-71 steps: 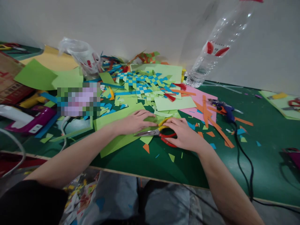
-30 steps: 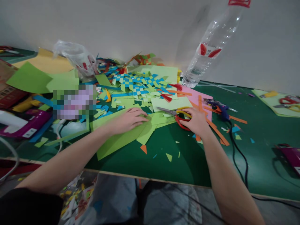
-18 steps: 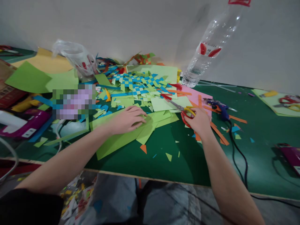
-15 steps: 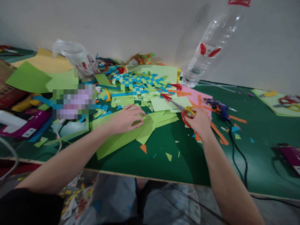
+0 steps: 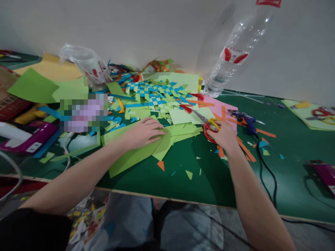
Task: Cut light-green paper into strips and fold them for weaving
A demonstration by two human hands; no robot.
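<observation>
My left hand (image 5: pixel 145 132) lies over green paper sheets (image 5: pixel 131 158), palm down with its fingers stretched out; it holds nothing that I can see. At the right, my right hand (image 5: pixel 225 135) grips a pair of scissors (image 5: pixel 200 116) by the red and yellow handles. The blades point up and left, toward the paper scraps. Behind both hands lies a pile of woven blue and green paper strips (image 5: pixel 154 91). A pale green sheet (image 5: pixel 180 116) lies beside the scissor blades, and pink paper (image 5: pixel 230 104) is behind my right hand.
A tall plastic bottle (image 5: pixel 235 52) leans at the back right. A blue glue gun (image 5: pixel 250 125) with a black cord lies right of my hand. Bagged cup (image 5: pixel 90 66), purple device (image 5: pixel 34 136) and blurred lilac item (image 5: pixel 87 113) are leftward. Scissors (image 5: pixel 323 115) lie far right.
My left hand's fingers have settled flatter and closer together on the green paper, the thumb now less visible. My right hand and the scissors have barely moved.
</observation>
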